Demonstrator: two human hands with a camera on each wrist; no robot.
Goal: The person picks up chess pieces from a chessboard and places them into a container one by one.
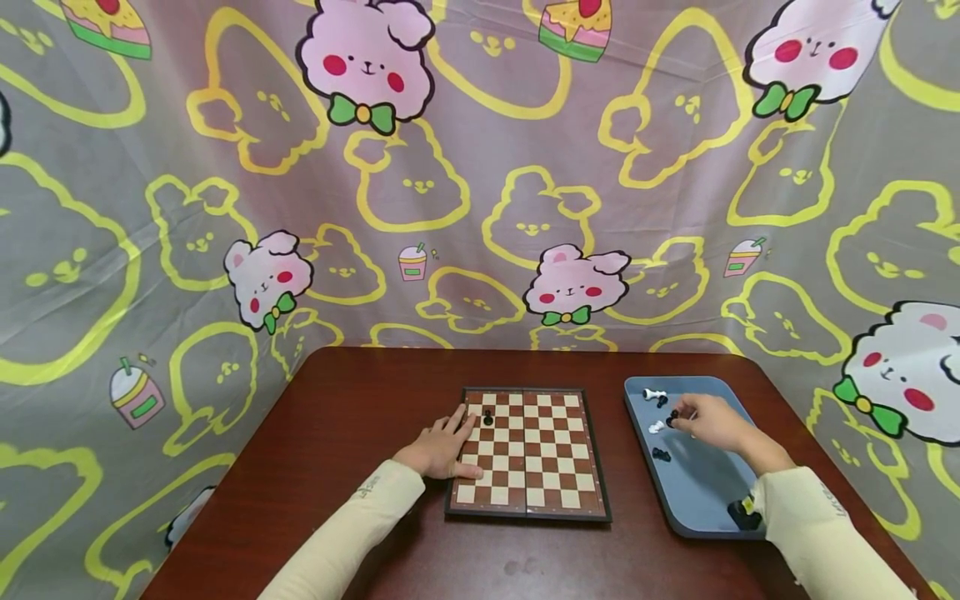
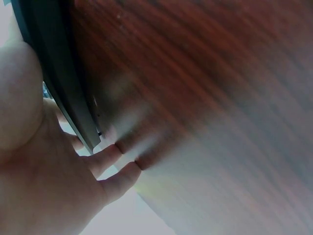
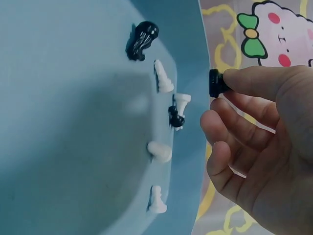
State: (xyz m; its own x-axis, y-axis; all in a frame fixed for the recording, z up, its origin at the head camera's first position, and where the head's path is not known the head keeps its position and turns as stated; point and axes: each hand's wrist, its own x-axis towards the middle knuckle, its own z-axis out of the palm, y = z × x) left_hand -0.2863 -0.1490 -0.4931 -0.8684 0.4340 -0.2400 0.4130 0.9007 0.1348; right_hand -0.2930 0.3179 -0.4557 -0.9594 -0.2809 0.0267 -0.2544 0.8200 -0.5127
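Note:
A brown-and-cream chessboard with a dark rim lies on the table, one small black chess piece standing near its far left corner. My left hand rests on the board's left edge, fingers spread; the left wrist view shows some fingertips reaching past the rim's side. Over the blue-grey tray, my right hand pinches a black chess piece between thumb and forefinger. Its base shows; its top is hidden by the fingers. Below lie white pieces and black pieces.
The dark red-brown table runs up to a patterned cloth hanging behind and at both sides. The tray has a raised rim and stands right of the board with a gap between. A black object shows beside the right cuff.

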